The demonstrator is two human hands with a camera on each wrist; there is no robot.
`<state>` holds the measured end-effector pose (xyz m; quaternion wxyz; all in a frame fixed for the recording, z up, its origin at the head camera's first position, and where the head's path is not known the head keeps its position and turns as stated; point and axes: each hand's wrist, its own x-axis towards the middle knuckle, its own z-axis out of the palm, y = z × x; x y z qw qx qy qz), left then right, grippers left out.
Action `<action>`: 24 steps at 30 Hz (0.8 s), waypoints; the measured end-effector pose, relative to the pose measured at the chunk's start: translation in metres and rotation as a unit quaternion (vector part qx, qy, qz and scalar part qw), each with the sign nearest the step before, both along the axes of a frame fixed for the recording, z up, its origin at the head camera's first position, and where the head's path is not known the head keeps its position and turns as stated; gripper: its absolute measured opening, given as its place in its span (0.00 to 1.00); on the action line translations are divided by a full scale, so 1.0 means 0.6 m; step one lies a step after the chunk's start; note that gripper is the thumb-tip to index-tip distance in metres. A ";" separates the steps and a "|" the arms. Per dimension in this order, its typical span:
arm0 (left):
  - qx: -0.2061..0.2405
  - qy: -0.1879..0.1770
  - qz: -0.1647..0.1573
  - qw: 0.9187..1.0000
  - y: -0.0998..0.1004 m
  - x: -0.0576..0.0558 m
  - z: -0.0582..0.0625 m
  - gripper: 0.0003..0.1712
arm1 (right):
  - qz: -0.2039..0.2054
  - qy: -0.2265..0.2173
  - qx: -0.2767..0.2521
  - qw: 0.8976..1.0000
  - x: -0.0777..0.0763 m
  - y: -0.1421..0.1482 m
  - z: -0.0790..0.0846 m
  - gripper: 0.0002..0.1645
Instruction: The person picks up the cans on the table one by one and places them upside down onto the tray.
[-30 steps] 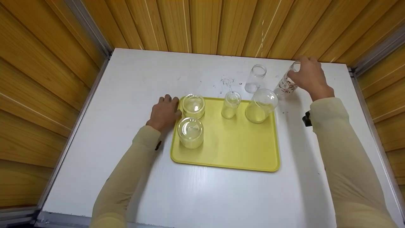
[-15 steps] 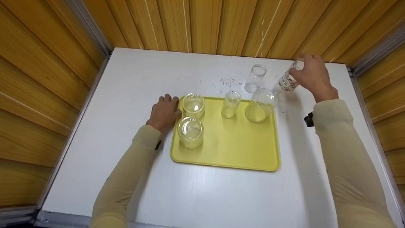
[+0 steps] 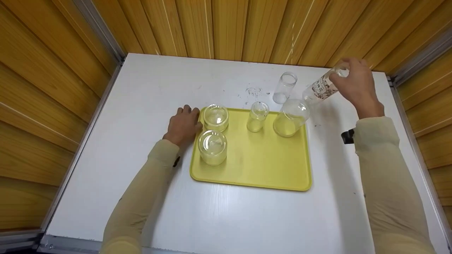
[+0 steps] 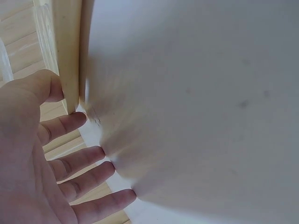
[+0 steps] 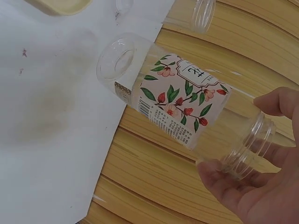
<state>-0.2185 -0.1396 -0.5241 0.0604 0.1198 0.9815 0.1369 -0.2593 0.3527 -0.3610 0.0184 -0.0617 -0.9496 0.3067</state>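
Observation:
My right hand grips a clear jar by its threaded neck, thumb on one side and fingers on the other. The jar leans toward the right over the table's back right corner. In the right wrist view, its label shows red flowers and green leaves, and the neck has no lid. My left hand is at the left edge of a yellow tray. Seen from the left wrist, its thumb touches the tray's side and its spread fingertips rest on the white table.
Two wide clear jars stand at the tray's left. A slim clear jar and a larger clear jar stand along its back. Behind the tray, an uncapped clear jar stands on the table. Wood-look walls enclose the table.
My right hand has shifted to the right with the jar's neck, so the labelled jar leans further over. My left hand has stayed in place at the tray.

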 end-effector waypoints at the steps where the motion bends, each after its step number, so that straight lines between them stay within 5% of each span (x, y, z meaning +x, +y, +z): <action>1: 0.000 -0.002 0.001 1.000 0.000 -0.001 0.000 0.25 | -0.002 0.004 -0.003 1.000 0.002 0.001 0.000 0.45; 24: 0.000 0.002 0.001 1.000 -0.001 -0.001 -0.003 0.25 | -0.080 0.025 -0.091 0.992 0.047 0.015 0.009 0.43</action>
